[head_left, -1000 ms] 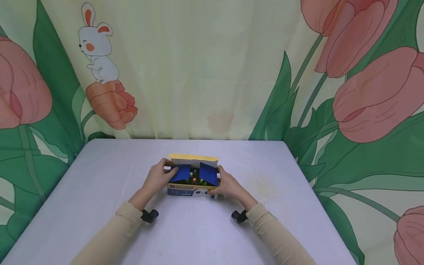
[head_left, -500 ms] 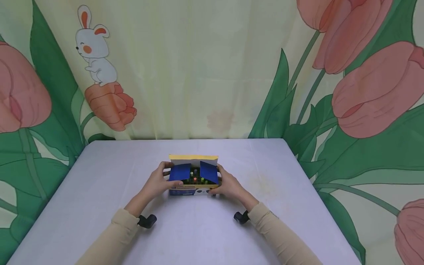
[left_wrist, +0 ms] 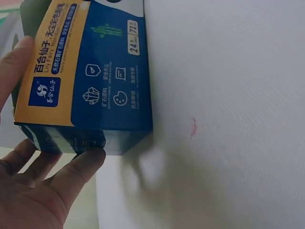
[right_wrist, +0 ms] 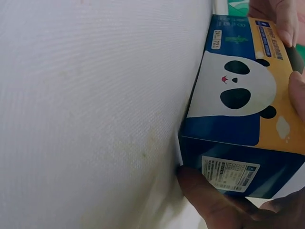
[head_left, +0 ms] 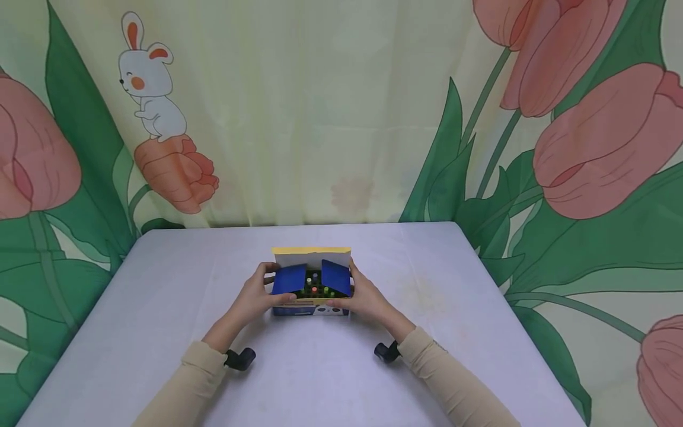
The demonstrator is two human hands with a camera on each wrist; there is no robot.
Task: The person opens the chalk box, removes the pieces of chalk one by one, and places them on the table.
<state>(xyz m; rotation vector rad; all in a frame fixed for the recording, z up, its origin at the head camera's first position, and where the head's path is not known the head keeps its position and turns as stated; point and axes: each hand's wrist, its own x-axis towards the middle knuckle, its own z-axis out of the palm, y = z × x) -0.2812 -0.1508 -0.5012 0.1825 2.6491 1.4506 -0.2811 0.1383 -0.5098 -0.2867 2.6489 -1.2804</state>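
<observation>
Box (head_left: 311,292) of crayons stands mid-surface (head_left: 160,296), its blue flaps raised and yellow lid tipped back, coloured tips showing inside. From my remote seat I see my left hand (head_left: 255,296) wrapped round its left end, thumb on the front face, fingers (left_wrist: 28,152) under the end panel. My right hand (head_left: 365,298) grips the right end likewise, beside the panda print (right_wrist: 238,88). A flowered curtain (head_left: 341,107) hangs behind.

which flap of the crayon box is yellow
The tall rear lid flap, standing upright at the back of the crayon box. The two side flaps, left and right, are dark blue and angled inward.
</observation>
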